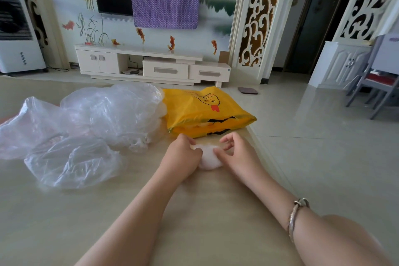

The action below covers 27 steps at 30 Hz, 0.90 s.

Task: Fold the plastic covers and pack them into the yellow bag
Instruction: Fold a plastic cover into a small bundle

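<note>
One folded cover [209, 158]: small white crinkly wad on the table [194, 211], pressed between both hands, just short of the bag mouth.
Left hand [183, 154]: fingers curled over the wad's 9 o'clock side.
Right hand [235, 153]: thumb and fingertips pinching its 3 o'clock side; bracelet [295, 215] on wrist.
Yellow bag [205, 110]: glossy, flat, at 12 o'clock, mouth towards hands.
Loose covers [86, 127]: clear, puffy, wrinkled heap at 10 o'clock.

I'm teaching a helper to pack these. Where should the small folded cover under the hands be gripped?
Probably pinch the folded cover across its two side edges, from above, as the left hand and right hand sit now; a squeezed bundle stays compact for the yellow bag.
</note>
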### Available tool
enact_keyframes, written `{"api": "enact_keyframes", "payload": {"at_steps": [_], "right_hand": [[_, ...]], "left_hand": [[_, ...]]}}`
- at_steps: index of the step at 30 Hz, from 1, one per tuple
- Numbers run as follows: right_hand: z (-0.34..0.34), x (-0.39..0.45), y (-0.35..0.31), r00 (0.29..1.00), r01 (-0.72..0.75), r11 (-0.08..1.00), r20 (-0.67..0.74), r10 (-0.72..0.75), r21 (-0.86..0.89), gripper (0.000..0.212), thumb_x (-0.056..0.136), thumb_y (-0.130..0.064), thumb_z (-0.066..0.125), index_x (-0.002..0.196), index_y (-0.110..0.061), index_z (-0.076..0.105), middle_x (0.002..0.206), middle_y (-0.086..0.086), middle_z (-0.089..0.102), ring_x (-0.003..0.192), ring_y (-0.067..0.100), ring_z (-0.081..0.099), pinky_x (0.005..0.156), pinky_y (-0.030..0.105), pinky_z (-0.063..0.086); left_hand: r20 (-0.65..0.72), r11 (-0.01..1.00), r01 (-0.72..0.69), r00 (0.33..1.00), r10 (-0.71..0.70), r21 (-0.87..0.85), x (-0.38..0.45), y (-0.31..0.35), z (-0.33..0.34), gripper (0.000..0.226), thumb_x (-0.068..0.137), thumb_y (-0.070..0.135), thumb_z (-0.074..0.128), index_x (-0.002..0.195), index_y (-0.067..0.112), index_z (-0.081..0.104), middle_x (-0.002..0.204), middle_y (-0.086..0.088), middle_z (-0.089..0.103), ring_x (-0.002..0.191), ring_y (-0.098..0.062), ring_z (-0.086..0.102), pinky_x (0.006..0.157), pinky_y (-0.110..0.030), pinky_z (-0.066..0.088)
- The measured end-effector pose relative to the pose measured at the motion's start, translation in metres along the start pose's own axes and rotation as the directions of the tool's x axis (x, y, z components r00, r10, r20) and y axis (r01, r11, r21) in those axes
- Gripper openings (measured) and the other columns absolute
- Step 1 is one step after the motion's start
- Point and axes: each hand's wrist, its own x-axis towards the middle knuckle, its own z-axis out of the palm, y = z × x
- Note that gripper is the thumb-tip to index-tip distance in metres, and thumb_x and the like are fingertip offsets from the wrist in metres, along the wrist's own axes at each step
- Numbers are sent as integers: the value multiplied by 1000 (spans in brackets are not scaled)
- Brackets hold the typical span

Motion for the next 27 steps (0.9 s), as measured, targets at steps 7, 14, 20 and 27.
{"api": "enact_keyframes", "payload": {"at_steps": [7, 14, 20, 27], "right_hand": [[-1, -1, 1, 998, 40, 998, 47, -39, -37, 5, 90, -25, 64, 89, -21, 62, 100, -2, 51, 73, -1, 48, 60, 4, 34], [-5, -1, 0, 1000, -20, 975, -19, 25, 223, 15, 90, -17, 63, 84, -24, 52, 84, -3, 62, 73, 10, 57, 63, 20, 42], [-10, -10, -7, 999, 18, 900, -34, -3, 436, 22, 94, -4, 55, 100, -19, 40, 90, 21, 63, 58, 1, 57, 55, 12, 43], [-10, -4, -5, 998, 57, 924, 4, -63, 378, 29, 92, 4, 48, 77, -18, 59, 76, -11, 64, 78, 34, 62, 60, 30, 42]], "left_hand": [[-36, 969, 5, 999, 4, 248, 3, 4, 0, 35, 89, 32, 56, 121, 21, 49, 114, -1, 59, 104, -24, 58, 78, -31, 44], [-50, 981, -91, 995, 84, -173, -7, 1, -4, 41, 87, 42, 64, 119, 23, 46, 90, 8, 56, 76, -11, 56, 69, -30, 45], [-95, 949, -213, 976, 195, -234, -11, -5, -4, 50, 81, 52, 68, 120, 27, 48, 99, 8, 61, 79, -10, 59, 70, -24, 49], [-337, 940, -266, 923, 184, -214, -3, -4, -14, 11, 87, 14, 62, 97, 18, 62, 91, 2, 60, 72, 1, 53, 65, -15, 42]]}}
